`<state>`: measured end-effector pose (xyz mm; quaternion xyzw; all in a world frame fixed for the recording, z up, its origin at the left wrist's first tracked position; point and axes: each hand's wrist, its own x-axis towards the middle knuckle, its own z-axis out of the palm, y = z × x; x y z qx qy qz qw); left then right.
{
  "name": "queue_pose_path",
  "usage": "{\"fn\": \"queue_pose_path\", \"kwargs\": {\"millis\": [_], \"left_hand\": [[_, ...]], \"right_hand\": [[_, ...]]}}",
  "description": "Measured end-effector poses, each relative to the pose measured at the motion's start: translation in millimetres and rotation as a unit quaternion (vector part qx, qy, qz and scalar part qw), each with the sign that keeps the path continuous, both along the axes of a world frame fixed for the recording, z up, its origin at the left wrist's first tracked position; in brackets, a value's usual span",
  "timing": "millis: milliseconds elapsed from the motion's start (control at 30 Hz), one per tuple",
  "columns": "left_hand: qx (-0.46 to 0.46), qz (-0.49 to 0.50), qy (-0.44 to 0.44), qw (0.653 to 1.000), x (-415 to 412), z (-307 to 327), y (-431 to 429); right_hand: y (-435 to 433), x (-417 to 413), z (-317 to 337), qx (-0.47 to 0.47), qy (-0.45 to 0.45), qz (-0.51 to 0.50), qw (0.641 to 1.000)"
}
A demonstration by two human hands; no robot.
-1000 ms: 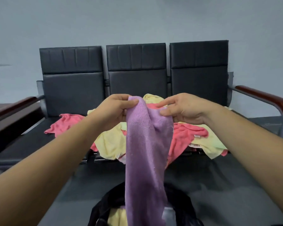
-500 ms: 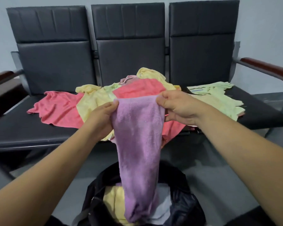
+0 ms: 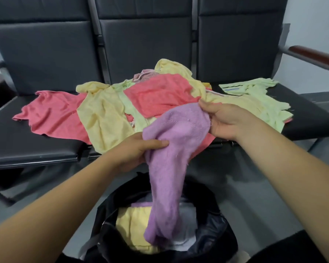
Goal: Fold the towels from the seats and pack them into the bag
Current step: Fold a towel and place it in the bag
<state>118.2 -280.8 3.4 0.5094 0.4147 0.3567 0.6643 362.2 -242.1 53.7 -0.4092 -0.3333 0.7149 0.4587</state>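
Left forearm (image 3: 55,205) bare, in from lower-left corner of frame. Right forearm (image 3: 292,168) bare, in from right edge. Left hand (image 3: 133,152) and right hand (image 3: 230,120) bare to the fingertips. Short thumbnail visible on left. Dark fabric (image 3: 296,245) at bottom right, under right forearm: maybe clothing, can't tell.

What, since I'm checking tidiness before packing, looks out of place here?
The purple towel, pinched by the left hand and right hand, dangles as a loose strip over the bag; other towels lie crumpled in a heap on the seats.
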Motion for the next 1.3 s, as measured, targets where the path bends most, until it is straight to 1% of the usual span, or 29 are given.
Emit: {"fn": "queue_pose_path", "kwargs": {"millis": [67,133,200,267,333,433,500,533,600,633,667,700,833,900,1033,1133,1233,1300], "left_hand": [[0.000,0.018,-0.041,0.999,1.7,8.5,0.2],[-0.015,0.059,-0.102,0.993,5.0,16.7,0.5],[-0.045,0.109,-0.178,0.977,7.4,25.2,1.9],[-0.059,0.124,-0.242,0.960,6.6,30.1,3.8],[-0.060,0.139,-0.267,0.952,2.1,33.9,5.4],[-0.047,0.177,-0.250,0.951,-7.9,33.7,9.3],[-0.051,0.172,-0.242,0.954,-13.2,31.3,10.3],[-0.054,0.150,-0.217,0.963,-15.5,28.6,10.8],[-0.045,0.050,-0.108,0.992,-15.4,25.5,5.8],[-0.037,-0.003,-0.059,0.998,-13.1,23.1,2.0],[-0.035,-0.038,-0.039,0.998,-10.1,20.5,-1.5],[-0.036,-0.046,-0.045,0.997,-7.5,18.5,-3.8],[-0.056,0.002,-0.129,0.990,-3.9,18.8,-6.1],[-0.071,0.008,-0.141,0.987,-3.6,20.4,-6.6],[-0.100,0.003,-0.112,0.989,-2.7,20.6,-8.6],[-0.113,-0.045,-0.080,0.989,-4.8,18.2,-9.4],[-0.136,-0.098,0.000,0.986,-5.9,18.9,-10.6],[-0.130,-0.084,0.055,0.986,-6.6,20.2,-12.1]], "right_hand": [[1.2,2.4,-7.9,-0.063,0.001,0.027,0.998],[-2.6,-3.2,-17.0,-0.095,-0.011,0.078,0.992],[-6.8,-13.3,-27.3,-0.106,-0.007,0.113,0.988],[-10.2,-25.2,-36.0,-0.101,-0.009,0.161,0.982],[-15.3,-35.1,-38.3,-0.080,-0.053,0.214,0.972],[-24.2,-41.4,-33.2,-0.017,-0.112,0.278,0.954],[-27.2,-42.1,-28.0,0.009,-0.095,0.273,0.957],[-28.7,-43.2,-24.2,0.016,-0.079,0.263,0.961],[-29.6,-44.0,-19.2,0.032,-0.035,0.222,0.974],[-30.1,-44.1,-17.0,0.042,-0.015,0.206,0.977],[-30.9,-44.1,-14.6,0.051,-0.006,0.198,0.979],[-32.2,-43.7,-12.6,0.058,-0.007,0.194,0.979],[-37.9,-39.7,-8.0,0.075,-0.063,0.171,0.980],[-37.6,-37.3,-9.3,0.065,-0.078,0.160,0.982],[-39.1,-35.9,-13.4,0.083,-0.141,0.175,0.971],[-39.7,-36.6,-12.3,0.133,-0.150,0.123,0.972],[-34.7,-35.6,-13.2,0.192,-0.174,0.057,0.964],[-31.4,-32.6,-11.7,0.187,-0.171,0.028,0.967]]}}
